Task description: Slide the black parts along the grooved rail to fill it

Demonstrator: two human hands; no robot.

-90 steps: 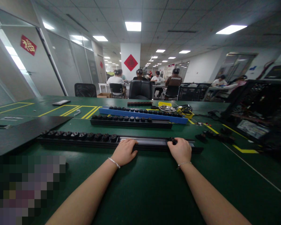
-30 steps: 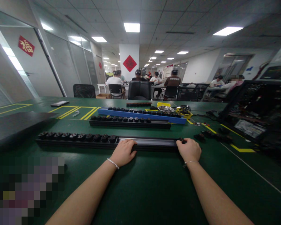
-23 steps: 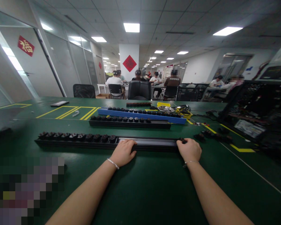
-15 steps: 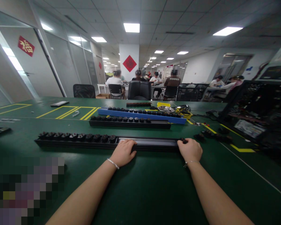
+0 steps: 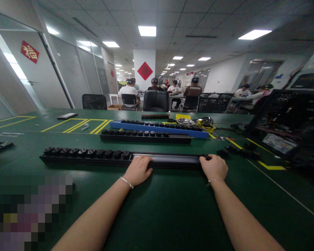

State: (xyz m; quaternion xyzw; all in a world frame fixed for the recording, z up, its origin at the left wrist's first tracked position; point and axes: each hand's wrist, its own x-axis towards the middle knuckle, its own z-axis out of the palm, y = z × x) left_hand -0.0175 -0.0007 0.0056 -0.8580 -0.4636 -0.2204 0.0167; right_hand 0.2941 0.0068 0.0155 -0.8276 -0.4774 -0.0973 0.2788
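the long black rail (image 5: 170, 159) is being steadied across the green surface (image 5: 159, 209), just in front of the person. the left hand (image 5: 138, 169) is being laid on the rail's middle, with its fingers (image 5: 146, 161) closed together and draped flat over the near edge, pressing rather than gripping. the right hand (image 5: 214, 167) is being held at the rail's right end, with its fingers curled down over a small black piece (image 5: 205, 157) at the mouth of the groove. whether that piece is being pinched cannot be told, as the fingertips are being hidden by the back of the hand

judging from this, a piece is being fed into the groove from its open end. a push along it would call for firm pressure from the left hand and for the piece being held square to the channel

the rail's left half is being taken up by a row of black knob-like pieces (image 5: 89, 152), set touching one another, while the groove between the hands is being left bare. behind it, a second black rail (image 5: 146, 136) and a blue rail (image 5: 159, 127) are each being occupied by a similar row. farther back, a metal bowl (image 5: 185, 121) is being seen beside a yellow tray (image 5: 183, 116); their contents are too small to tell. loose black pieces (image 5: 235, 150) are being left on the surface, right of the rail
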